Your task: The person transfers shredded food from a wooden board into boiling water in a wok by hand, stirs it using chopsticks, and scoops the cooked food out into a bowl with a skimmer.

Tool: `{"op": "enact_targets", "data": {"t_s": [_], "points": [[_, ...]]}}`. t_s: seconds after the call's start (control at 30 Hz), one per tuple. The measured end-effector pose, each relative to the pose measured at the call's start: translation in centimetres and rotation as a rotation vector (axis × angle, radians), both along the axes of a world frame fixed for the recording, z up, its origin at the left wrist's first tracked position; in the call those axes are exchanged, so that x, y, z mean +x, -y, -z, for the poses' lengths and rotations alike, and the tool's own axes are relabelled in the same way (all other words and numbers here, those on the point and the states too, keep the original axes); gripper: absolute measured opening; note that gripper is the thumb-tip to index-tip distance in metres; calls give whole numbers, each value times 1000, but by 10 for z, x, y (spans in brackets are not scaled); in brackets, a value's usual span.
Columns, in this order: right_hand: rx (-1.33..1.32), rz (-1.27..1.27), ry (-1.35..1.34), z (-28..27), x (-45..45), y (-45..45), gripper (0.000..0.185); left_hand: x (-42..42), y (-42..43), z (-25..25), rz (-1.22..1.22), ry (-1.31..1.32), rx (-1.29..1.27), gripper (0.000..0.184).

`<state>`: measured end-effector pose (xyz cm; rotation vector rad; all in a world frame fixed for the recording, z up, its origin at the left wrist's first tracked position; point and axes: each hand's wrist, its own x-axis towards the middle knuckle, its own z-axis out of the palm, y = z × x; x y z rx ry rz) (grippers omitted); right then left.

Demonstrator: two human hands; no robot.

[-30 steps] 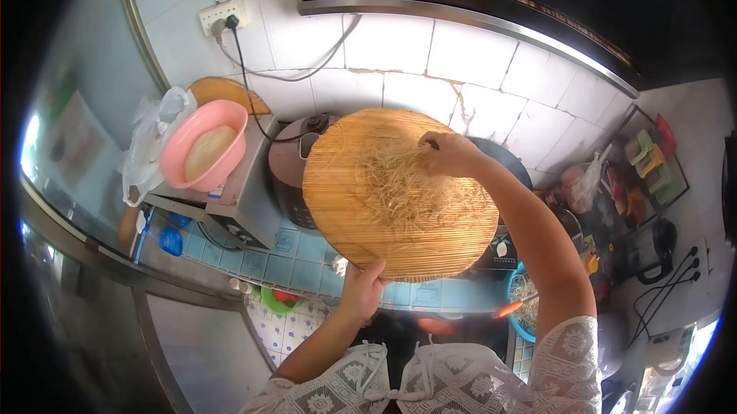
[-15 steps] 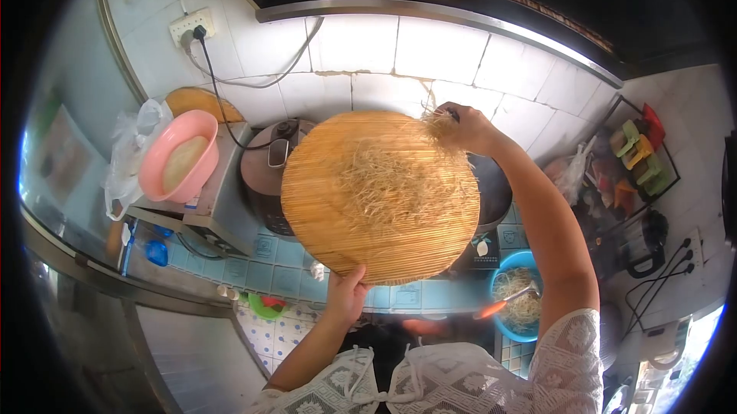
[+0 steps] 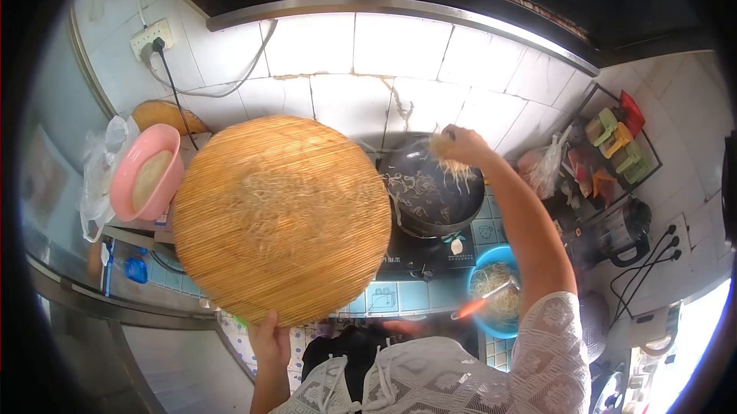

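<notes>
Golden slats form the round tray (image 3: pixel 207 207) that my left grip (image 3: pixel 272 345) pinches by its near edge, thumb on top; pale shreds (image 3: pixel 280 203) lie loosely over its middle. Just right of it sits the black wok (image 3: pixel 464 210), with strands strewn inside. My right grip (image 3: pixel 464 145) is closed around a bunch of strands (image 3: pixel 447 154), raised over the wok's far right side, ends dangling.

Watching remotely, I judge the one-edge hold the weak point: if the tray dips, loose shreds could slide off onto the tiled surface (image 3: pixel 437 291) or the cooktop (image 3: pixel 414 254). Should the right grip loosen so near the rim, strands could scatter outside the wok. Whether the cooktop is lit I cannot tell; if so, heat might reach the fingers.

Counting, I get one tray, one wok, one blue bowl (image 3: pixel 493 255) holding more strands, one orange-handled utensil (image 3: pixel 470 308) resting across it, and one pink basin (image 3: pixel 124 180). Shreds are too many to count.
</notes>
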<state>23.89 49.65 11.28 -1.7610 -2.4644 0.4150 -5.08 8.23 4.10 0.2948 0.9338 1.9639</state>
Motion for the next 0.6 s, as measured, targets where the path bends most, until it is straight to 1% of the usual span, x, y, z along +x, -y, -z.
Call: {"op": "enact_targets", "data": {"t_s": [0.07, 0.13, 0.2, 0.43, 0.53, 0.6], "points": [[10, -40, 48, 19, -2, 7, 55, -3, 4, -1, -69, -63, 13, 54], [-15, -52, 77, 29, -7, 15, 55, -2, 7, -6, -88, -56, 22, 55], [-1, -11, 99, 35, -11, 21, 51, -2, 9, -6, -109, -51, 30, 55], [18, 52, 127, 36, -10, 15, 52, -2, 8, -4, -81, -52, 88, 55], [92, 26, 73, 28, -4, 19, 50, -6, 9, 0, -58, -28, 81, 54], [122, 26, 90, 24, 0, 21, 44, -8, 10, 0, -41, -3, 69, 53]]}}
